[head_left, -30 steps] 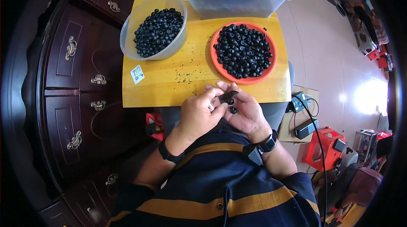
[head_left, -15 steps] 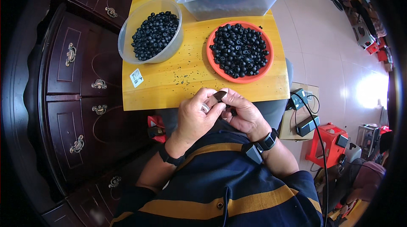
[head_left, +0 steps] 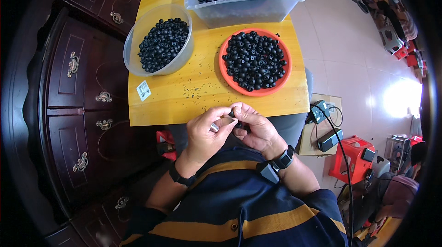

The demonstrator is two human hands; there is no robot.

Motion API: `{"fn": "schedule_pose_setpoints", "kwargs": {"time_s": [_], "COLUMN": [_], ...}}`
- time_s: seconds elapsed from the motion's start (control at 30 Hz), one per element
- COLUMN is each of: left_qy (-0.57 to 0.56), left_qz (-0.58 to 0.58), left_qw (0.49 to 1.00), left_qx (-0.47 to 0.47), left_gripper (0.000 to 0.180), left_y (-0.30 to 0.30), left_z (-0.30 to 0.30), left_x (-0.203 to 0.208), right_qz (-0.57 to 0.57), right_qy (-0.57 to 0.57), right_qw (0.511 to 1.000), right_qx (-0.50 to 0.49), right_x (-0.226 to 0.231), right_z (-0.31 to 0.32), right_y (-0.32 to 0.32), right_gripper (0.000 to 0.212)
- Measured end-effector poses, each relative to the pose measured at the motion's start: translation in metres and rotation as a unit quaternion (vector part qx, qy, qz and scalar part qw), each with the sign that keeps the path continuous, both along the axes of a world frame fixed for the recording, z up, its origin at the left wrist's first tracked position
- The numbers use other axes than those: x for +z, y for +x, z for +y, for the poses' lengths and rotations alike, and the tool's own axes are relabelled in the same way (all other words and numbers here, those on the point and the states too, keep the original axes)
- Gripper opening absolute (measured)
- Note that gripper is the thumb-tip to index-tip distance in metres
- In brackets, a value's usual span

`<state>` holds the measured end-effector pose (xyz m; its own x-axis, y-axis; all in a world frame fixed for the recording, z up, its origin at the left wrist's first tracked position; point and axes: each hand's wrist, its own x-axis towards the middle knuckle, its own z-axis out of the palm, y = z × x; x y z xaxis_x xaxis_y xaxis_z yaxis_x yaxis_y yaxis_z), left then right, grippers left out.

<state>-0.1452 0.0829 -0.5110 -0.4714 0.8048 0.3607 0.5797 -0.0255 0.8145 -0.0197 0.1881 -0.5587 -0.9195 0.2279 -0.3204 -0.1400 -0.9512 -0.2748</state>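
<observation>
While facing a clear bowl of round black pieces at left on the yellow counter, pinches a slim, partly hidden blade between thumb and curled fingers of the left hand. Grips a black piece at the bent fingertips of the right hand, by the counter's near edge, short of a heaped orange plate.

No lettering can be read: the dark print on the small white label, on the yellow tabletop left of the frame's centre, is too small.
</observation>
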Motion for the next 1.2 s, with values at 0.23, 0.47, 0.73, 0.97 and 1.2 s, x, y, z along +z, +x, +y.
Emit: {"fn": "schedule_pose_setpoints", "kwargs": {"time_s": [0.23,0.47,0.73,0.97,1.2], "left_qy": [-0.032,-0.136,-0.145,-0.117,-0.128], "left_qz": [-0.076,-0.002,0.061,0.108,0.141], "left_qw": [0.996,0.985,0.982,0.984,0.978], "left_qx": [-0.038,-0.107,-0.105,-0.079,-0.082], "left_gripper": [0.022,0.033,0.037,0.038,0.036], "left_y": [-0.02,-0.029,-0.028,-0.024,-0.024], "left_z": [-0.002,0.002,0.004,0.004,0.001], "left_x": [0.002,0.013,0.012,0.006,0.001], "right_qz": [0.001,0.03,0.011,0.007,0.049], "right_qy": [-0.03,-0.051,-0.074,-0.06,-0.037], "right_qw": [0.999,0.998,0.997,0.998,0.998], "right_qx": [-0.019,-0.005,0.003,-0.001,-0.01], "right_x": [0.007,0.009,0.004,0.002,-0.005], "right_z": [0.006,0.005,0.004,0.002,0.002], "right_y": [0.002,0.003,0.006,0.006,0.004], "right_gripper": [0.018,0.017,0.013,0.011,0.013]}}
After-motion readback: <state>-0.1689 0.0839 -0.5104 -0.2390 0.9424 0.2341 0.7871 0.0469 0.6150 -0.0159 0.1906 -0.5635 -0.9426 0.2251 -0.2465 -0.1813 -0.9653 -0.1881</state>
